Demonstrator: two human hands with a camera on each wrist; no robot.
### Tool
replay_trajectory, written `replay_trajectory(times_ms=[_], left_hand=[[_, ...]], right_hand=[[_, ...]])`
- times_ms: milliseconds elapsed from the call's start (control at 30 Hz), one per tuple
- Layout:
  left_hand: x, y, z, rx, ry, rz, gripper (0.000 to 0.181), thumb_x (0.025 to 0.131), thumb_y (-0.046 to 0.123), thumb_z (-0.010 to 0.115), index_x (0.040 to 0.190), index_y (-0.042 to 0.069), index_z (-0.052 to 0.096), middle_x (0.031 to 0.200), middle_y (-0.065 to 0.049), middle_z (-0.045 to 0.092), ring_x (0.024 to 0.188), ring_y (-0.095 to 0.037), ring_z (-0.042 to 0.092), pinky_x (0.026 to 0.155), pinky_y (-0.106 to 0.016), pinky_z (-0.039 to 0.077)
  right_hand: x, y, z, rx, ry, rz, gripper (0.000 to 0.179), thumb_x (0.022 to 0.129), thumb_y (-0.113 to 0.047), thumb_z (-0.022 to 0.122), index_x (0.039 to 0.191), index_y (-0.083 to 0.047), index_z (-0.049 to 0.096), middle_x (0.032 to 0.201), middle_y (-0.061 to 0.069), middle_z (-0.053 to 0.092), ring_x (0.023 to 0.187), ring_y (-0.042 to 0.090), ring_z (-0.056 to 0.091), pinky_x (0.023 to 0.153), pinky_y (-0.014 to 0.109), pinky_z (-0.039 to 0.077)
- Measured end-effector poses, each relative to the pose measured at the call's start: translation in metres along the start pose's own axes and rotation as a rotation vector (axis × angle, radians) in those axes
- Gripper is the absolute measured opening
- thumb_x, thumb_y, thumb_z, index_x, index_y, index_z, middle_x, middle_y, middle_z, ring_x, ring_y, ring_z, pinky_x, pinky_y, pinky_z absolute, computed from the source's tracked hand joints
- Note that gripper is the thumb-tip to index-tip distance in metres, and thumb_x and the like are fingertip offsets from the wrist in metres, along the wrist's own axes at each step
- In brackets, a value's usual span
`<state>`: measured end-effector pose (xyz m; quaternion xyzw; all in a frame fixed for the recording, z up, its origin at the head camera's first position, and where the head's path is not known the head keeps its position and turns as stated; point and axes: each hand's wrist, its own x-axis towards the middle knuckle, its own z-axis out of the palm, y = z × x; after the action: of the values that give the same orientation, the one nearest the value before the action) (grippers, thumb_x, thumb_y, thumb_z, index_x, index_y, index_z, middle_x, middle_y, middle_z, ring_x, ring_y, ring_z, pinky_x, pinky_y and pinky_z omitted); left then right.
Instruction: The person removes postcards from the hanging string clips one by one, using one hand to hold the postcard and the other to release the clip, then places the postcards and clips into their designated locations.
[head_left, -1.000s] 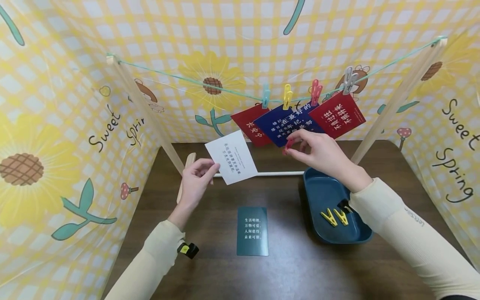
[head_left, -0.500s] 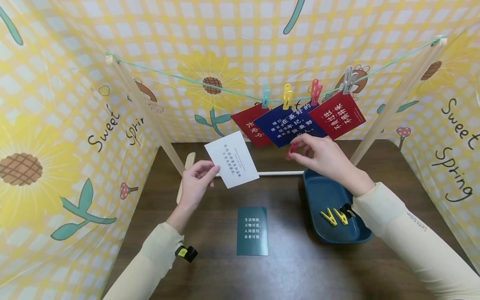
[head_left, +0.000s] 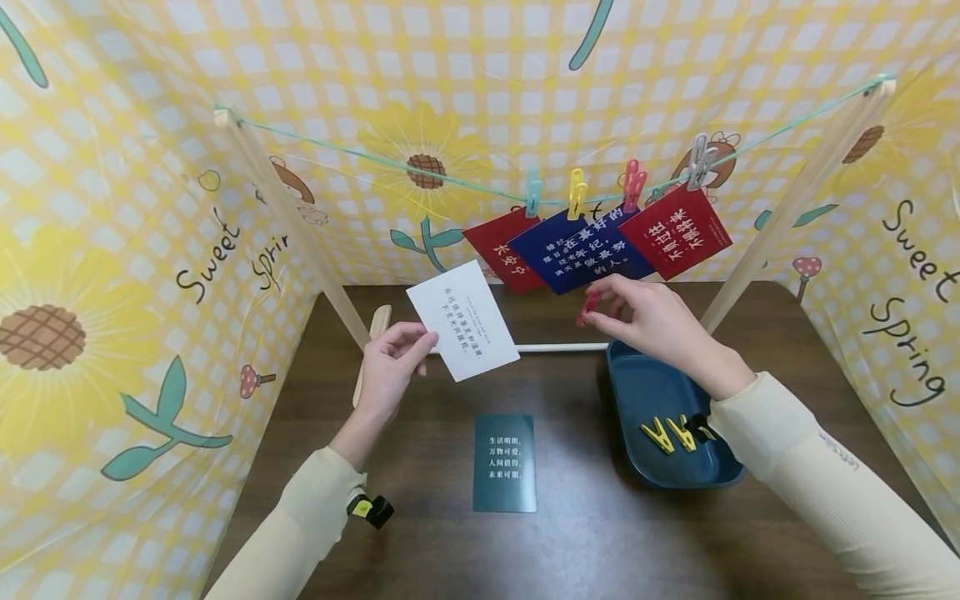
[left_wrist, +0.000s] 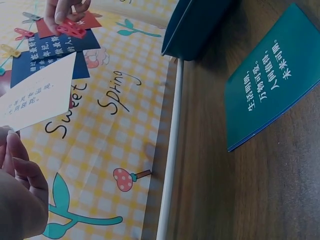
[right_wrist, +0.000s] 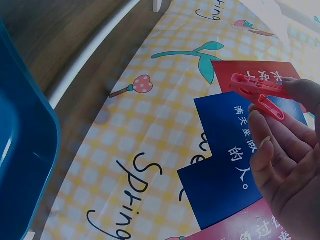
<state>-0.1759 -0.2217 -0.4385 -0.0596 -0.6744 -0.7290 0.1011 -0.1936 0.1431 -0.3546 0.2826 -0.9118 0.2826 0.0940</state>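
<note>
Between thumb and fingers, my left hand (head_left: 390, 362) pinches the left edge of a white card (head_left: 462, 321) printed with dark writing, held tilted above the table. My right hand (head_left: 652, 317) pinches a red clothespin (right_wrist: 260, 92) by its handles, just in front of the hanging cards. Behind the hands a green string (head_left: 360, 155) sags between two wooden posts. Red and blue cards hang on it, among them a blue card (head_left: 558, 254) and a red card (head_left: 678, 229). A blue, a yellow (head_left: 577, 194), a red and a grey clothespin clip them there.
A dark green card (head_left: 505, 463) lies on the brown table (head_left: 420, 533). At the right stands a blue tray (head_left: 637, 450) with yellow clothespins (head_left: 658, 435) in it, partly under the right forearm. A wooden post (head_left: 798, 200) rises behind it. Yellow checked cloth surrounds everything.
My right hand has moved slightly right and down with the red clothespin, away from the blue cards. The white card has lowered and tilted a little; the left hand stays nearly in place.
</note>
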Motion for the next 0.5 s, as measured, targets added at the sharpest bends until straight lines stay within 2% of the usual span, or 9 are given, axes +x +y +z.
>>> replay_trajectory(times_ms=[233, 367, 500], left_hand=[[-0.0005, -0.0019, -0.0014, 0.003, -0.018, -0.007, 0.017, 0.094, -0.005, 0.072, 0.104, -0.017, 0.065, 0.077, 0.004, 0.072, 0.050, -0.010, 0.050, 0.050, -0.018, 0.043], [-0.0012, -0.0032, -0.0014, 0.006, -0.020, -0.020, 0.015, 0.094, -0.005, 0.073, 0.103, -0.015, 0.067, 0.077, 0.004, 0.072, 0.049, -0.011, 0.050, 0.051, -0.018, 0.043], [-0.0034, -0.0048, -0.0007, 0.001, -0.031, -0.038, 0.016, 0.094, -0.006, 0.072, 0.104, -0.018, 0.065, 0.079, 0.006, 0.073, 0.049, -0.008, 0.051, 0.051, -0.018, 0.044]], right_hand=[[-0.0029, -0.0020, -0.0021, 0.020, -0.021, 0.032, 0.029, 0.094, -0.018, 0.079, 0.119, -0.008, 0.069, 0.098, 0.005, 0.076, 0.080, 0.017, 0.069, 0.073, 0.045, 0.061], [-0.0044, -0.0024, -0.0016, 0.021, -0.037, 0.046, 0.028, 0.094, -0.019, 0.079, 0.119, -0.009, 0.070, 0.098, 0.005, 0.076, 0.080, 0.017, 0.069, 0.071, 0.040, 0.059], [-0.0065, -0.0019, -0.0002, 0.006, -0.049, 0.065, 0.029, 0.095, -0.022, 0.078, 0.120, -0.010, 0.070, 0.097, 0.005, 0.075, 0.080, 0.017, 0.069, 0.068, 0.035, 0.056]])
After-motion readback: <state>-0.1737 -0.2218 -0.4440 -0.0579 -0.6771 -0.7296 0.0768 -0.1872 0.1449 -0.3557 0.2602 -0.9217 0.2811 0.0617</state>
